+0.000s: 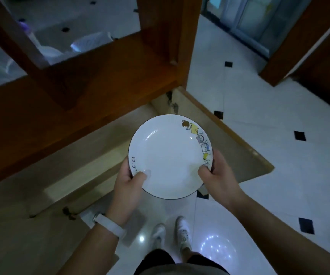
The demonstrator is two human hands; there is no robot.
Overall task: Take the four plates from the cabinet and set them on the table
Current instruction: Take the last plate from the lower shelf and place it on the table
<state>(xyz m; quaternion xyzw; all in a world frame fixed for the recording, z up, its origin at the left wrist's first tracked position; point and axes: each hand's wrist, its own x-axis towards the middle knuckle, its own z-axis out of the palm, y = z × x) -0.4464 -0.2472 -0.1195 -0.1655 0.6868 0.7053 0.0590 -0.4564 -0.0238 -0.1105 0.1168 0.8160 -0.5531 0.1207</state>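
Observation:
A white plate point(168, 153) with a dark rim, small cartoon figures on its right edge and handwriting on its left is held level in front of me. My left hand point(129, 185) grips its near left edge, thumb on top. My right hand point(217, 175) grips the near right edge the same way. The plate hangs over the open low cabinet point(92, 155), whose beige doors stand swung out. Whether more plates lie stacked under this one is hidden. No other plates show inside the cabinet.
The right cabinet door point(225, 139) juts out over the white tiled floor point(279, 155). A brown wooden counter top and frame point(71, 92) runs along the upper left. A dark wooden door frame point(303, 50) stands at the upper right. My white shoes point(172, 233) are below.

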